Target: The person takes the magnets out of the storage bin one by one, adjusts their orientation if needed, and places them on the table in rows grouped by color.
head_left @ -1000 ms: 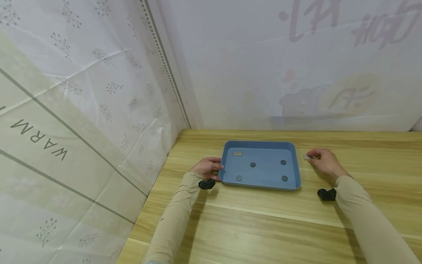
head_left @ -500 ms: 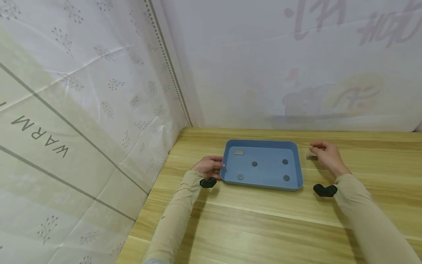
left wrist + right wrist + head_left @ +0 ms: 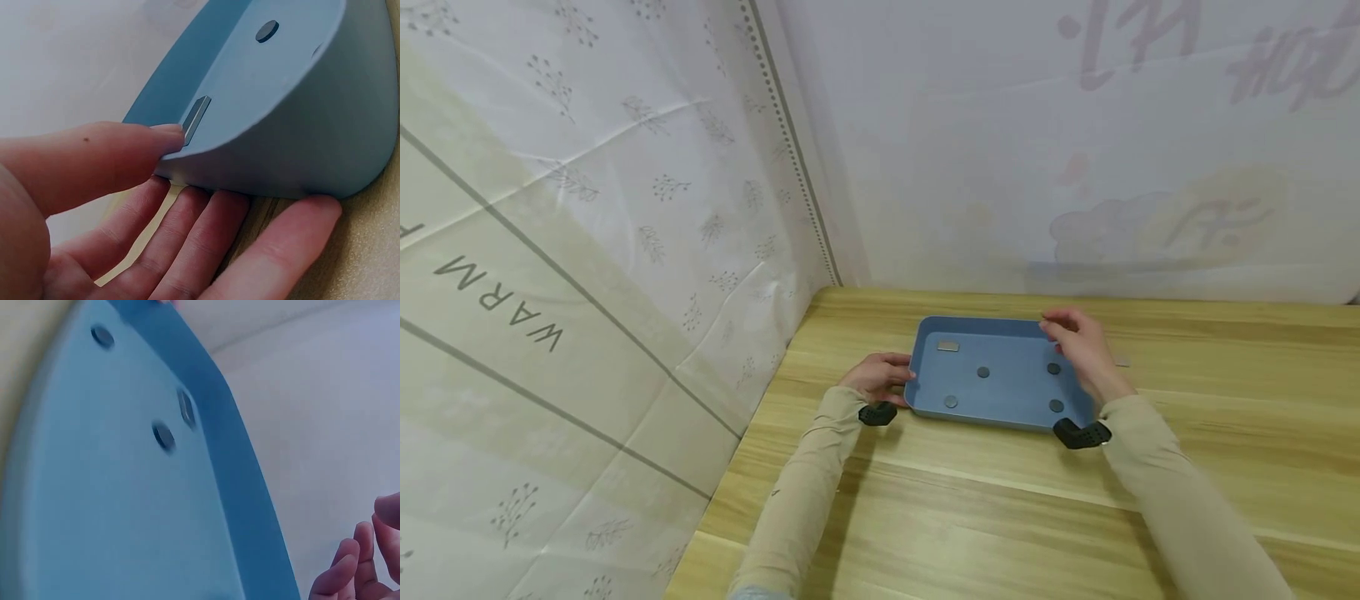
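Observation:
A shallow blue tray (image 3: 1015,367) stands on the wooden table. My left hand (image 3: 880,379) grips its left end. In the left wrist view the thumb (image 3: 125,153) lies over the rim and the fingers (image 3: 215,222) rest against the outer wall. Inside the tray lie a flat silvery rectangular piece (image 3: 948,346) and several round dark grey discs (image 3: 983,372). My right hand (image 3: 1078,346) hovers over the tray's right end, fingers loosely bent and nothing seen between them. A second flat rectangular piece (image 3: 1122,362) lies on the table just right of that hand.
The wooden table (image 3: 970,517) extends in front and to the right. Behind it hangs a pale printed cloth (image 3: 962,167), and another patterned cloth (image 3: 625,250) covers the left side. Each wrist carries a black camera mount (image 3: 1081,434).
My right hand has let go of the rectangular piece on the table and moved left over the tray. The left hand keeps its grip. The whole head view has shifted slightly.

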{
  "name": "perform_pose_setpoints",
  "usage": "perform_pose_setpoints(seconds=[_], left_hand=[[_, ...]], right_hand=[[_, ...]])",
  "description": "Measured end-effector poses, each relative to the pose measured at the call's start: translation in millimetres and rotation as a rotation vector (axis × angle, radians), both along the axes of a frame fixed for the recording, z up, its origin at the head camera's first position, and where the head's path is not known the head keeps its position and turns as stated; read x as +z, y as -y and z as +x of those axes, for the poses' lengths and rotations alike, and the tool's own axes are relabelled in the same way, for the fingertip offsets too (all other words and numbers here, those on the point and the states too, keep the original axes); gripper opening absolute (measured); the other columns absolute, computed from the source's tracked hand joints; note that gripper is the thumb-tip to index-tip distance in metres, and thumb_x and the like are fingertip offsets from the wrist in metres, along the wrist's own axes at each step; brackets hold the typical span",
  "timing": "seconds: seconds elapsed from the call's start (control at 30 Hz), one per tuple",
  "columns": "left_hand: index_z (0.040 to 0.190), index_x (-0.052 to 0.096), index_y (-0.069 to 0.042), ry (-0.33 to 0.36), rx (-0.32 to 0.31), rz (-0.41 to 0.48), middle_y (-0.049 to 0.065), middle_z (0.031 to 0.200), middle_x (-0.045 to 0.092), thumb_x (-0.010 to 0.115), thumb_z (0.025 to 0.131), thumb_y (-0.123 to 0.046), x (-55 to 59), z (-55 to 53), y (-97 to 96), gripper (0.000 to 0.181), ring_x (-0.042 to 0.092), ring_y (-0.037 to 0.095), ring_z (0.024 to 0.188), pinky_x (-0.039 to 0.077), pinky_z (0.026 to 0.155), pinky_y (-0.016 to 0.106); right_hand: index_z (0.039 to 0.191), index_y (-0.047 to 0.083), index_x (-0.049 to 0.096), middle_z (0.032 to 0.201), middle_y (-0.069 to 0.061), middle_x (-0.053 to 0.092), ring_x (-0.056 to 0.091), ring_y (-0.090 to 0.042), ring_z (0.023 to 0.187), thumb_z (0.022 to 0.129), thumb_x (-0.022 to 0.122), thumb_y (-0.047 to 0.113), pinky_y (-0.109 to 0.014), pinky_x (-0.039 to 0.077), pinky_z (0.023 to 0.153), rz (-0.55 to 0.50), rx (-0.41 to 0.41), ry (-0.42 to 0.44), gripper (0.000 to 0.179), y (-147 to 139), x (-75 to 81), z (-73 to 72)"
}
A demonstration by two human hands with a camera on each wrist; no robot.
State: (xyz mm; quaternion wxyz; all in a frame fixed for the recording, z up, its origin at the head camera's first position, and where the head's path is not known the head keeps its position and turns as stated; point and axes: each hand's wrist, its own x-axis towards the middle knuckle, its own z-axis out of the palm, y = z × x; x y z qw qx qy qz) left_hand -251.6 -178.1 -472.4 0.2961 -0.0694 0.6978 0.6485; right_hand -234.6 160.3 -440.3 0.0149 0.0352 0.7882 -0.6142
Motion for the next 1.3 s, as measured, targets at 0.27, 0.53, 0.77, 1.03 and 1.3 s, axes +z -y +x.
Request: perform_pose_setpoints(seconds=[0.27, 0.53, 0.77, 1.03, 1.3], left_hand=[[0.140, 0.047, 0.000, -0.001, 0.012, 0.005, 0.025, 0.130, 0.056, 0.059, 0.091, 0.001, -0.4, 1.1, -0.2, 0.050, 0.063, 0.028, 0.105, 0.060, 0.076, 0.045], [0.140, 0.048, -0.001, -0.005, 0.017, -0.004, 0.024, 0.129, 0.058, 0.059, 0.091, 0.000, 0.9, 2.3, -1.5, 0.049, 0.063, 0.028, 0.105, 0.060, 0.074, 0.043], [0.140, 0.048, -0.001, -0.007, 0.013, -0.009, 0.024, 0.130, 0.057, 0.059, 0.092, 0.000, 2.0, 3.2, -1.3, 0.049, 0.063, 0.026, 0.101, 0.060, 0.074, 0.043], [0.140, 0.047, 0.000, 0.001, 0.017, -0.009, 0.023, 0.128, 0.058, 0.060, 0.091, 0.000, 3.6, 3.1, -1.5, 0.050, 0.063, 0.026, 0.100, 0.060, 0.075, 0.044], [0.141, 0.046, -0.001, 0.010, 0.025, -0.007, 0.024, 0.129, 0.057, 0.060, 0.091, 0.000, 2.7, 2.5, -1.6, 0.052, 0.064, 0.027, 0.099, 0.060, 0.076, 0.045]], right_hand=[[0.134, 0.002, 0.052, 0.111, -0.005, 0.056, 0.053, -0.029, 0.097, 0.100, 0.053, 0.026, -0.036, 0.050, 0.079, 0.011, 0.091, 0.058, 0.042, 43, -13.2, -1.5], [0.130, -0.001, 0.055, 0.121, -0.020, 0.056, 0.053, -0.035, 0.113, 0.098, 0.052, 0.015, -0.039, 0.048, 0.083, 0.198, 0.177, 0.005, 0.036, 76, -29.5, -4.6], [0.126, -0.002, 0.058, 0.123, -0.024, 0.058, 0.055, -0.038, 0.112, 0.095, 0.057, 0.011, -0.051, 0.046, 0.094, 0.332, 0.197, -0.059, 0.034, 98, -34.3, -8.5], [0.124, -0.003, 0.060, 0.121, -0.026, 0.057, 0.050, -0.041, 0.115, 0.092, 0.060, 0.011, -0.054, 0.041, 0.099, 0.443, 0.200, -0.134, 0.035, 112, -37.6, -13.8], [0.128, 0.005, 0.060, 0.133, -0.024, 0.046, 0.035, -0.044, 0.121, 0.093, 0.057, 0.017, -0.061, 0.032, 0.096, 0.514, 0.198, -0.081, 0.037, 118, -44.3, -21.0]])
